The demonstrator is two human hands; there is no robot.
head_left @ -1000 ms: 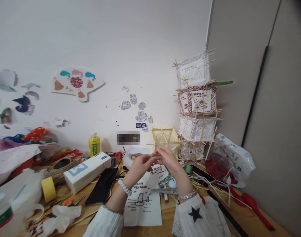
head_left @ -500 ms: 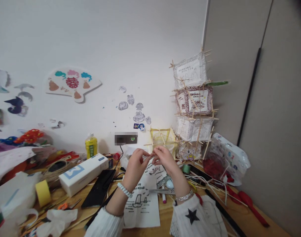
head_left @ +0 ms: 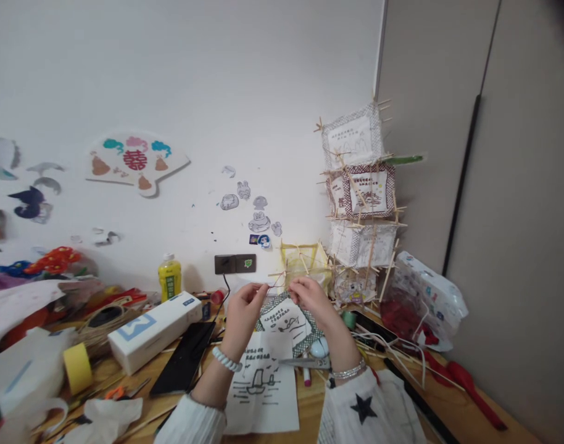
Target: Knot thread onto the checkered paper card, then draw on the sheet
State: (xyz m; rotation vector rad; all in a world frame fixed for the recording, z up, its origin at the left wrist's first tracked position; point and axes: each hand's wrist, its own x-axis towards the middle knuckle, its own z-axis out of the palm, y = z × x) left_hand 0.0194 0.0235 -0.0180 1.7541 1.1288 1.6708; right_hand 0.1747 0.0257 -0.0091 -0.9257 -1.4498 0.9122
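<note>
- From my remote view, I see a thin reddish thread [head_left: 276, 285] spanning the small gap between the two hands, above the wooden table [head_left: 310, 425] and in front of the yellow stick-framed lantern [head_left: 310, 262].
- The thread looks fine as a hair, dark red, slightly bent; its ends are hidden from me by the fingers.
- The left hand [head_left: 242, 311] has thumb and forefinger closed narrowly on the thread's one side.
- The right hand [head_left: 313, 302] is curled, its fingertips pinched together on the other side.
- Below the hands I make out a sailboat drawing [head_left: 263, 413] overlapping a drawing with a checked border [head_left: 286, 320].
- Scissors [head_left: 305, 362] lie across the sailboat drawing's right edge, over a pink-capped marker [head_left: 306, 376].
</note>
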